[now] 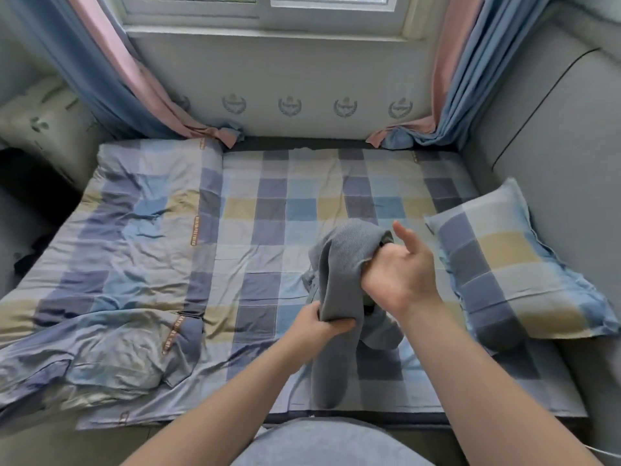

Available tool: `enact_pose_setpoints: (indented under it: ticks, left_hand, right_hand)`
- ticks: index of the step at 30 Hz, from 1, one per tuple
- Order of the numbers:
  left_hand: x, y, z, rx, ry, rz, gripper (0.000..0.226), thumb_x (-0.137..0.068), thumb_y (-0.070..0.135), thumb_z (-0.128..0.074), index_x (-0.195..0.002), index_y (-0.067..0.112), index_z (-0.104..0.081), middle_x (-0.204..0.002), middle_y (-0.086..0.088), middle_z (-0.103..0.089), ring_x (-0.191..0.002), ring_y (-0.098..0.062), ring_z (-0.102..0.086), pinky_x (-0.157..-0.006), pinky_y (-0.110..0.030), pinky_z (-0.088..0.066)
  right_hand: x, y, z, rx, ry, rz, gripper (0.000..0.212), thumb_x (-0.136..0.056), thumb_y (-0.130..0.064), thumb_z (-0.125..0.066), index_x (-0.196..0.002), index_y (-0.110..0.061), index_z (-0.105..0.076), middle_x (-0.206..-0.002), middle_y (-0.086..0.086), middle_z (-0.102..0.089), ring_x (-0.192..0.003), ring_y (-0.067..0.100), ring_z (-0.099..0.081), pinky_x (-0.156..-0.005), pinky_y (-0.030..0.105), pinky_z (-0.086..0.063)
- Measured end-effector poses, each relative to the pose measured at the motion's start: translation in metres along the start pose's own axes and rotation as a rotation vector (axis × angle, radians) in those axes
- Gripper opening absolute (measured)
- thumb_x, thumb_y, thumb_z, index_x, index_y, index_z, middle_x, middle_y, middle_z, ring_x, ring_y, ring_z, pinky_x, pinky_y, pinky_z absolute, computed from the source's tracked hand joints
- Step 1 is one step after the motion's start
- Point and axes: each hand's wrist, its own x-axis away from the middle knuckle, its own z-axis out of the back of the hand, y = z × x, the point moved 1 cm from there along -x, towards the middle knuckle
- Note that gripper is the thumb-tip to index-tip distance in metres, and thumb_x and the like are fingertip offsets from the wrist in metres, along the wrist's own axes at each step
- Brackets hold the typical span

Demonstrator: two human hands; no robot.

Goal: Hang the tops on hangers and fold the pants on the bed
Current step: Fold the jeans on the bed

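Both forearms reach out over the bed [268,203]. Left hand [324,322], low and near the middle, clenched round a bunched fold of the grey garment [346,260]. Right hand [400,274] higher, palm turned inward, thumb raised free, fingers buried in the garment's upper edge, grasping it. Garment held up between the two hands; its lower end trails onto the checked sheet at the near edge. Rumpled checked quilt [134,230] lies left, matching pillow [497,264] right. Blue-and-pink curtains [111,79] frame a window [262,8] beyond. Grey padded panel [554,146] far right.
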Motion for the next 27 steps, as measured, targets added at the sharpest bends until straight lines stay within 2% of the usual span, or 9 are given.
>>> enact_pose_setpoints:
  ticks: [2, 6, 10, 13, 16, 19, 22, 25, 27]
  left_hand:
    - [-0.005, 0.007, 0.011, 0.01, 0.04, 0.014, 0.024, -0.092, 0.02, -0.072, -0.112, 0.008, -0.07, -0.109, -0.011, -0.074, -0.1, -0.022, -0.071, -0.074, -0.022, -0.056]
    - [-0.01, 0.03, 0.035, 0.161, 0.146, 0.0, 0.02, -0.096, 0.026, -0.065, -0.107, 0.011, -0.071, -0.106, -0.012, -0.076, -0.098, -0.026, -0.072, -0.09, -0.042, -0.057]
    - [-0.012, 0.064, 0.051, 0.362, 0.265, -0.007, 0.022, -0.099, 0.03, -0.06, -0.112, 0.013, -0.067, -0.103, -0.009, -0.075, -0.096, -0.024, -0.071, -0.087, -0.038, -0.057]
    - [-0.009, 0.08, 0.052, 0.508, 0.278, 0.045, 0.028, -0.103, 0.033, -0.053, -0.116, 0.009, -0.06, -0.108, -0.013, -0.071, -0.1, -0.025, -0.067, -0.089, -0.04, -0.056]
    - [-0.002, 0.092, 0.04, 0.65, 0.202, 0.11, 0.03, -0.106, 0.028, -0.048, -0.103, 0.001, -0.059, -0.101, -0.018, -0.07, -0.093, -0.027, -0.068, -0.081, -0.039, -0.056]
    - [-0.003, 0.095, 0.034, 0.705, 0.145, 0.123, 0.026, -0.106, 0.023, -0.048, -0.109, -0.001, -0.059, -0.104, -0.017, -0.07, -0.092, -0.026, -0.068, -0.071, -0.037, -0.056]
    - [-0.006, 0.087, 0.042, 0.554, 0.115, 0.112, 0.028, -0.103, 0.025, -0.053, -0.118, 0.002, -0.058, -0.107, -0.017, -0.071, -0.096, -0.029, -0.069, -0.073, -0.041, -0.059]
    - [-0.005, 0.077, 0.048, 0.068, 0.18, 0.068, 0.027, -0.096, 0.032, -0.066, -0.108, 0.009, -0.062, -0.102, -0.01, -0.069, -0.096, -0.025, -0.067, -0.077, -0.034, -0.053]
    - [-0.007, 0.07, 0.049, -0.231, 0.245, 0.001, 0.05, -0.084, 0.029, -0.079, -0.124, 0.012, -0.053, -0.125, -0.009, -0.057, -0.109, -0.021, -0.058, -0.086, -0.031, -0.049]
  right_hand:
    - [-0.001, -0.004, 0.002, 0.091, 0.025, 0.011, 0.064, -0.09, -0.035, -0.054, -0.145, -0.002, -0.045, -0.147, 0.018, -0.051, -0.134, 0.035, -0.05, -0.118, 0.051, -0.029]
    - [0.005, -0.011, 0.015, 0.325, 0.042, 0.003, 0.053, -0.087, -0.035, -0.055, -0.137, -0.017, -0.053, -0.134, 0.003, -0.065, -0.126, 0.027, -0.06, -0.11, 0.054, -0.039]
    - [0.009, -0.01, 0.026, 0.559, 0.091, 0.012, 0.051, -0.09, -0.038, -0.063, -0.137, -0.022, -0.051, -0.131, 0.0, -0.066, -0.124, 0.025, -0.061, -0.109, 0.052, -0.043]
    - [0.014, 0.009, 0.026, 0.853, 0.058, -0.061, 0.077, -0.076, -0.048, -0.074, -0.143, -0.031, -0.04, -0.133, -0.009, -0.059, -0.126, 0.016, -0.056, -0.108, 0.049, -0.045]
    - [0.018, 0.037, 0.027, 1.101, -0.048, -0.118, 0.099, -0.075, -0.038, -0.085, -0.148, -0.049, -0.019, -0.133, -0.019, -0.053, -0.115, -0.001, -0.059, -0.096, 0.031, -0.053]
    - [0.014, 0.045, 0.038, 1.162, 0.094, 0.052, 0.074, -0.078, -0.023, -0.083, -0.139, -0.033, -0.042, -0.113, -0.003, -0.068, -0.1, 0.012, -0.069, -0.09, 0.039, -0.058]
    - [0.014, 0.023, 0.043, 1.25, 0.17, 0.228, 0.029, -0.087, -0.009, -0.071, -0.108, -0.029, -0.065, -0.092, -0.001, -0.072, -0.092, 0.024, -0.069, -0.085, 0.05, -0.057]
    - [0.02, -0.012, 0.034, 1.35, 0.179, 0.377, 0.028, -0.084, -0.009, -0.062, -0.104, -0.028, -0.07, -0.088, -0.005, -0.073, -0.088, 0.02, -0.068, -0.082, 0.051, -0.057]
    - [0.025, -0.036, 0.022, 1.441, 0.122, 0.439, 0.035, -0.08, -0.007, -0.058, -0.106, -0.028, -0.071, -0.09, -0.009, -0.073, -0.09, 0.016, -0.068, -0.083, 0.045, -0.057]
